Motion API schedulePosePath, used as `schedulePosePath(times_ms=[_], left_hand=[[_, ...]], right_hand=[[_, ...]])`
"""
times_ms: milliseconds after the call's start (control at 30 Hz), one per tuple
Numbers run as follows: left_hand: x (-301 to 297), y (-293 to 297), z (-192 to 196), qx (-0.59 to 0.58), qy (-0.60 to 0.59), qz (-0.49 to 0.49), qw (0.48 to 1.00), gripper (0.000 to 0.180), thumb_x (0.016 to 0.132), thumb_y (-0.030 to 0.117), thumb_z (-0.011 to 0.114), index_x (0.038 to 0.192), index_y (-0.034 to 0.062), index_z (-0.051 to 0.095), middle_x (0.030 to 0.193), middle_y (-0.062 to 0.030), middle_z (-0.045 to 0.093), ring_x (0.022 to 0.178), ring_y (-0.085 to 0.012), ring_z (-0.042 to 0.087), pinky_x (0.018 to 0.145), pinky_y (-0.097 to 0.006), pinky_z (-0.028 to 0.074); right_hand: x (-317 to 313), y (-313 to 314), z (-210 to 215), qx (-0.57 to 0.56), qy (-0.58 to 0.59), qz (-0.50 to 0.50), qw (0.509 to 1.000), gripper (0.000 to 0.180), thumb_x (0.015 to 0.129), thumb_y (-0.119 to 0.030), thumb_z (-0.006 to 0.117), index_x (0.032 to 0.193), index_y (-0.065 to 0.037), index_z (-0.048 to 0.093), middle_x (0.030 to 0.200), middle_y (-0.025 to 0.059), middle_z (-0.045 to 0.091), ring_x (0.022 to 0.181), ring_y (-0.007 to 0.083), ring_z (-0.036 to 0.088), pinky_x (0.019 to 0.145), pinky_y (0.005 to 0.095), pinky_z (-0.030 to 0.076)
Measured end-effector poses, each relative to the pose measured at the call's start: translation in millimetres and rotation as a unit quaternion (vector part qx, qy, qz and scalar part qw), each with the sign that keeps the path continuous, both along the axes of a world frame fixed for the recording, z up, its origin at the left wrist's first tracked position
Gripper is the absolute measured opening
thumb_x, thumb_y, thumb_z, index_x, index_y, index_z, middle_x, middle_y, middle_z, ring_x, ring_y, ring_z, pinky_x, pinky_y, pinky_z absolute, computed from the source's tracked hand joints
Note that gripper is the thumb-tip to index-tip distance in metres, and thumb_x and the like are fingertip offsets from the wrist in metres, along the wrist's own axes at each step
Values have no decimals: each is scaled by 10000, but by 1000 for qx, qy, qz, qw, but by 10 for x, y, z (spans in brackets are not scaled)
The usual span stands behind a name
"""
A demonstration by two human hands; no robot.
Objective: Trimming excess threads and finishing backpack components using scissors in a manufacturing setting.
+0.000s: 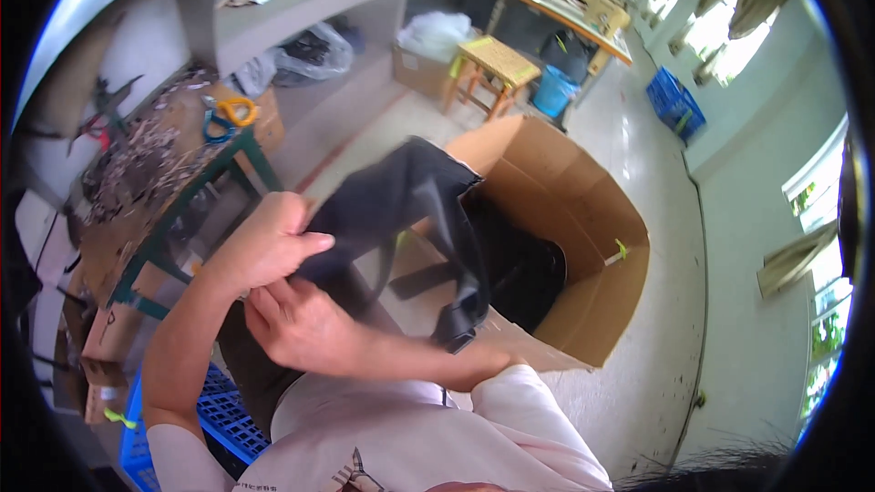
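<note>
In front of my body hangs a black fabric item with straps (365,205), blurred by motion. My left hand (269,241) is closed on its near left edge, the thumb sticking out toward the right. Just below, my right hand (305,328) crosses over from the right with its fingers curled shut against the left wrist. What those right fingers grip is hidden. Dark straps dangle to the right of both hands, beside an open cardboard box (592,219). Inside that box lie black things (524,260), their kind not clear.
At left, yellow- and blue-handled scissors (232,114) lie on a scrap-strewn surface beside a green frame (173,246). A blue plastic crate (228,410) sits by my left elbow. Beyond the box stand a wooden stool (492,59), a blue bucket (553,91) and another blue crate (674,100).
</note>
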State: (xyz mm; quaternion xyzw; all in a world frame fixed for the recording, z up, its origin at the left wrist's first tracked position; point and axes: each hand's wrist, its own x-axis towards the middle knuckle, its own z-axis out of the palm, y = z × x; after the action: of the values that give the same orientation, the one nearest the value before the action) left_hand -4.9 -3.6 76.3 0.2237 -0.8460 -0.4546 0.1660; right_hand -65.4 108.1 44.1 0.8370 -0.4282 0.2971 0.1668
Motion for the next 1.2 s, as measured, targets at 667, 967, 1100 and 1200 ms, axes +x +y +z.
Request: schedulePosePath(times_ms=[667,967,1100,1200], left_hand=[[3189,652,-116,110,325,440,830,377,608,55,705,969,24,601,902,-28,621,820,-137,572,778,-260,431],[4019,486,-282,208,416,561,685,257,712,11,629,964,47,592,874,-50,622,761,-160,600,720,-279,484],[4311,417,-327,157,389,610,672,259,710,10,632,963,41,588,849,-52,623,746,-159,600,692,-279,490],[4359,428,-280,172,373,598,689,235,685,5,647,904,84,617,828,-35,623,768,-146,592,705,-283,476]], right_hand=[[-393,-654,-496,503,-589,293,560,591,585,-244,771,1061,9,527,989,57,588,900,151,554,811,280,419],[303,-1196,-683,543,-561,288,554,242,752,-111,622,964,-9,568,887,9,577,778,82,519,686,223,408],[759,-1317,-476,495,-575,195,621,65,764,-112,623,773,-51,605,682,-56,539,612,34,461,550,191,370],[925,-1428,-553,435,-546,219,682,72,764,-65,610,700,-48,583,660,-68,521,598,26,428,530,188,347]])
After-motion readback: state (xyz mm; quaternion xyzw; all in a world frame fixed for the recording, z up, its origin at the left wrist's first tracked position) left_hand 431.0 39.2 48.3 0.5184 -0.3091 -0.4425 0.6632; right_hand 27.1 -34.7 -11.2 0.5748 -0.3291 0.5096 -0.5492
